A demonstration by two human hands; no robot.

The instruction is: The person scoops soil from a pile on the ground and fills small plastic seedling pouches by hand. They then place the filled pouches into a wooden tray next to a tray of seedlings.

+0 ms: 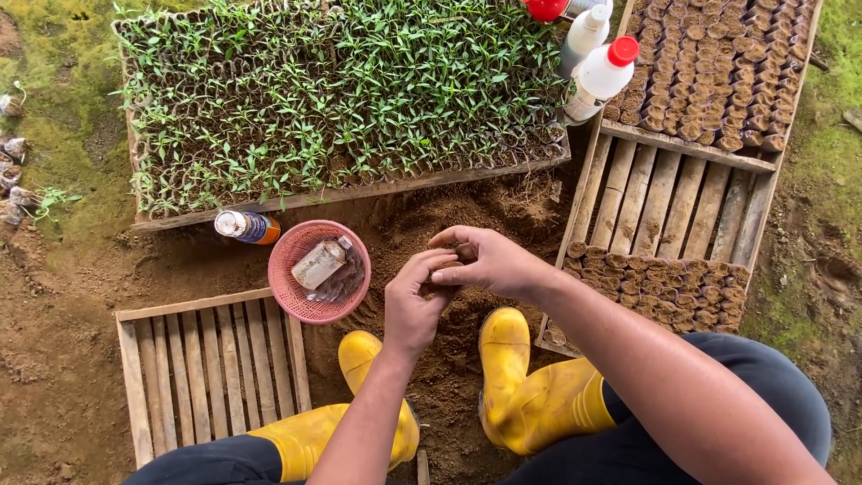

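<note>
Both forearms reach down over yellow boots (530,395), left hand (415,305) and right hand (489,260) pinched together around a small soil pot (442,289) above the dirt pile (449,359), seemingly light and crumbly, best cupped underneath.

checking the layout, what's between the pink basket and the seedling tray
In the head view, bare brown soil lies between the pink basket and the seedling tray, with a small orange-capped bottle lying at the basket's upper left.

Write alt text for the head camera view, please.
Two bare hands, left hand and right hand, meet over loose soil above yellow boots. Around them: a seedling tray, a pink basket and wooden crates.
</note>
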